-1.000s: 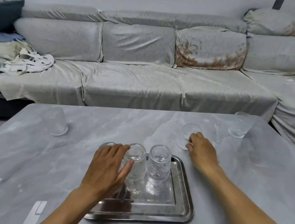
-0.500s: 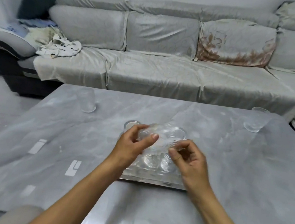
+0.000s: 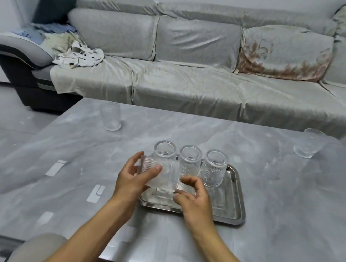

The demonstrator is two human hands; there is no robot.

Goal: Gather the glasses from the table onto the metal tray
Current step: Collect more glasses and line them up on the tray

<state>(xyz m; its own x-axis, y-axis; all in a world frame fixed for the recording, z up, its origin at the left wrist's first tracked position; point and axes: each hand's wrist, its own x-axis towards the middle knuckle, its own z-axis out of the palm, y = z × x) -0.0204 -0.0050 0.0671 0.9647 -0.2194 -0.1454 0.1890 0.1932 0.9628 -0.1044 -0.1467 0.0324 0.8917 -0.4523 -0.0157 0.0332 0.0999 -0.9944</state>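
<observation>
A grey marbled bench [image 3: 267, 207] carries a tray [image 3: 237, 206]. Over its near left corner, left hand [image 3: 133, 180] and right hand [image 3: 196, 201] close their fingers on a tilted glass [image 3: 161, 176] — behind it three glasses [image 3: 188, 162] stand on the tray. Beyond, far left and far right, two more glasses [image 3: 110, 116] remain.

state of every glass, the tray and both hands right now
held glass: on its side, above the tray
three glasses: upright in a row on the tray
metal tray: flat on the table
far-left glass: on the table
far-right glass: on the table
left hand: gripping held glass
right hand: fingers at held glass
</observation>
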